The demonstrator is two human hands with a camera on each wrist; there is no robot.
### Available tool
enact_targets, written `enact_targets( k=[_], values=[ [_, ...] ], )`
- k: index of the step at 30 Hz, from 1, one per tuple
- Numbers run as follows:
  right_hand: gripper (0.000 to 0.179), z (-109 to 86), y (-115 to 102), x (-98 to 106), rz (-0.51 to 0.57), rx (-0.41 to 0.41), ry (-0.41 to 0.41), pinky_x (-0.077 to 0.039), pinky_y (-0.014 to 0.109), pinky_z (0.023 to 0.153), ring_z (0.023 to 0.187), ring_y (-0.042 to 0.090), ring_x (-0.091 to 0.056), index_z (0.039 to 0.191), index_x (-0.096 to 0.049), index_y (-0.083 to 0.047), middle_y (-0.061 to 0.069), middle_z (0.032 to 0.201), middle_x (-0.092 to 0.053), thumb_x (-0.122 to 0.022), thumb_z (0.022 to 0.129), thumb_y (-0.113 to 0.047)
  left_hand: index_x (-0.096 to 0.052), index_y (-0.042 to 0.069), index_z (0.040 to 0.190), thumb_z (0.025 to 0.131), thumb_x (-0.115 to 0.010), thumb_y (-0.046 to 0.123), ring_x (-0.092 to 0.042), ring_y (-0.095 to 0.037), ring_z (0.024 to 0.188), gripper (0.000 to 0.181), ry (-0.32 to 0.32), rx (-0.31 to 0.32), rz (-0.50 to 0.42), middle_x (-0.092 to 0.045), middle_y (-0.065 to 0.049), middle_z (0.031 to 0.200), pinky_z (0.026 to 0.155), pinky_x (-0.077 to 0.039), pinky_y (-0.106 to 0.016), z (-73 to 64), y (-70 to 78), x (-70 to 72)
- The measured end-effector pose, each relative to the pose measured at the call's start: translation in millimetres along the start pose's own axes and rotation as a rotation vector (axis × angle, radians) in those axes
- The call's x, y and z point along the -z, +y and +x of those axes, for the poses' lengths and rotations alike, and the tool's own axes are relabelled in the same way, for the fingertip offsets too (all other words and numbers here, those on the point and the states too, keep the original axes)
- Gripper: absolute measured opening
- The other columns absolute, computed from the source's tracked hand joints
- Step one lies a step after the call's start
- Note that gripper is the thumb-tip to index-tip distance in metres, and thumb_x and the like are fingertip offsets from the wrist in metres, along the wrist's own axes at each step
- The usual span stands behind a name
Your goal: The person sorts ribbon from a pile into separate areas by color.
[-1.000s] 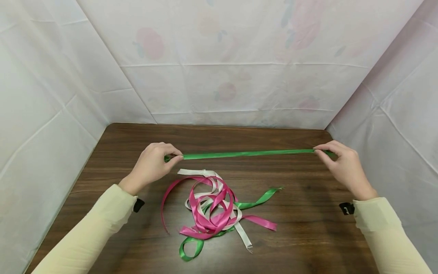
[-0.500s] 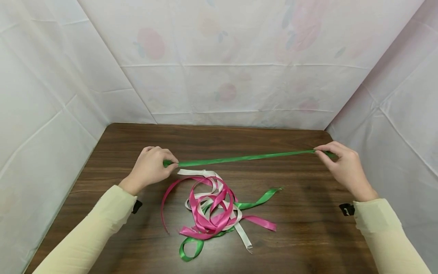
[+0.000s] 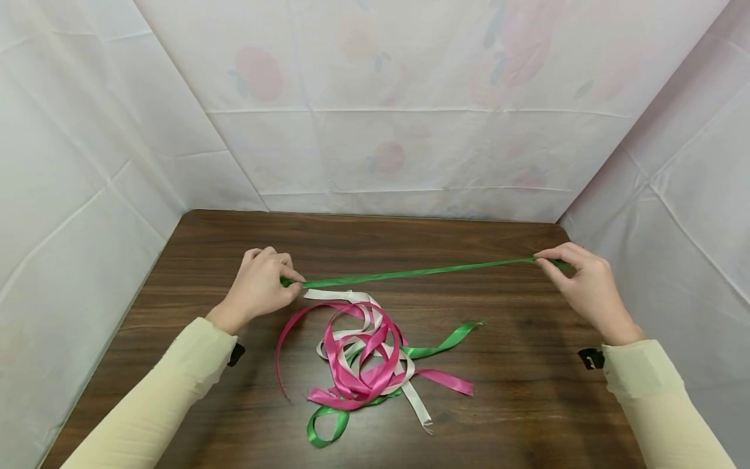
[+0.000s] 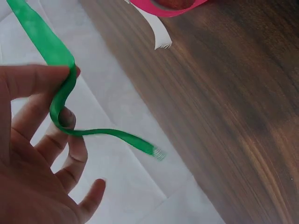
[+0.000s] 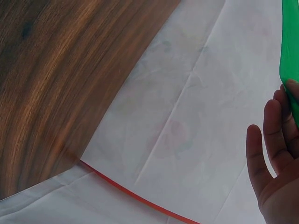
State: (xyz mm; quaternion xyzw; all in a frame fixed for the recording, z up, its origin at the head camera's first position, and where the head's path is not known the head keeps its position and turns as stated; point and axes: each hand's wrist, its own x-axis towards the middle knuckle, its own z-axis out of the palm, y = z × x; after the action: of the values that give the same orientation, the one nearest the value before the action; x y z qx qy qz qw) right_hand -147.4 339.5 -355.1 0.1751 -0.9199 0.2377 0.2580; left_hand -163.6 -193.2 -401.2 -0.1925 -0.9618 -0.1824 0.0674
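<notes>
A green satin ribbon [image 3: 410, 273] stretches almost straight between both hands, above the far part of the table. My left hand [image 3: 260, 283] pinches it near its left end between thumb and forefinger. In the left wrist view, the frayed tail of the green ribbon [image 4: 112, 133] curls past the other fingers. My right hand [image 3: 586, 280] pinches the opposite end, and a short piece sticks out behind the fingertips. The right wrist view shows the right hand [image 5: 280, 149] at the edge, holding the ribbon [image 5: 290, 42]. Nearer lies a tangle with pink ribbon [image 3: 381, 384], white ribbon [image 3: 417, 404] and another green ribbon [image 3: 442, 345].
The ribbon tangle sits at the middle front of the brown wood-grain table [image 3: 527, 417]. White cloth with faded fruit prints [image 3: 387, 156] hangs behind the table and on both sides. Black straps [image 3: 592, 358] show at both wrists.
My left hand has come slightly nearer and to the left, lowering the ribbon's left end, so the ribbon now slants. The right hand has barely shifted. The tangle lies unchanged.
</notes>
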Motion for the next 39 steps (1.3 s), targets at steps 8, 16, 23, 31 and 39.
enact_targets(
  k=[8,16,23,31,39],
  values=[
    [0.018,-0.3,-1,2,0.006,-0.003,-0.006,-0.034,0.011,0.061,0.083,-0.022,-0.045,0.100,-0.080,-0.008,0.004,0.093,-0.074,-0.078,0.087,0.004,-0.085,0.017,0.096,0.089,-0.079,0.015,-0.049,-0.019,0.074,0.009,0.030,0.041,-0.008,-0.081,-0.007,0.095,0.092,-0.035,-0.054,-1.9,0.5,-4.4],
    [0.019,-0.3,3,4,-0.008,-0.019,-0.005,-0.034,0.011,0.064,0.086,-0.023,-0.045,0.101,-0.080,-0.010,0.006,0.093,-0.074,-0.078,0.087,0.003,-0.085,0.019,0.094,0.087,-0.082,0.019,-0.048,-0.018,0.073,0.007,0.033,0.042,0.036,-0.081,-0.004,0.092,0.089,-0.035,-0.051,-5.3,-4.4,-7.7],
    [0.015,0.0,4,6,-0.012,-0.024,-0.001,-0.034,0.010,0.066,0.087,-0.023,-0.046,0.100,-0.081,-0.011,0.005,0.093,-0.074,-0.078,0.089,-0.001,-0.085,0.019,0.092,0.084,-0.086,0.019,-0.053,-0.020,0.075,0.008,0.041,0.001,0.064,-0.077,0.000,0.083,0.085,-0.038,-0.049,-7.3,-8.3,-11.6],
    [0.017,-1.1,7,4,-0.020,-0.018,0.000,-0.034,0.010,0.067,0.087,-0.023,-0.046,0.099,-0.080,-0.008,0.007,0.093,-0.074,-0.079,0.086,0.004,-0.083,0.013,0.093,0.076,-0.092,0.015,-0.060,-0.021,0.077,0.019,0.040,-0.027,0.064,-0.079,-0.001,0.085,0.075,-0.041,-0.040,-12.4,-14.9,-17.1],
    [0.017,-5.3,8,0,-0.009,-0.029,-0.051,-0.038,0.010,0.071,0.092,-0.028,-0.043,0.101,-0.079,-0.008,0.006,0.094,-0.074,-0.077,0.088,0.003,-0.083,0.016,0.097,0.068,-0.096,0.037,-0.062,-0.020,0.076,0.038,-0.043,-0.028,0.044,-0.077,0.001,0.087,0.072,-0.037,-0.036,-14.7,-21.5,-19.6]
  ],
)
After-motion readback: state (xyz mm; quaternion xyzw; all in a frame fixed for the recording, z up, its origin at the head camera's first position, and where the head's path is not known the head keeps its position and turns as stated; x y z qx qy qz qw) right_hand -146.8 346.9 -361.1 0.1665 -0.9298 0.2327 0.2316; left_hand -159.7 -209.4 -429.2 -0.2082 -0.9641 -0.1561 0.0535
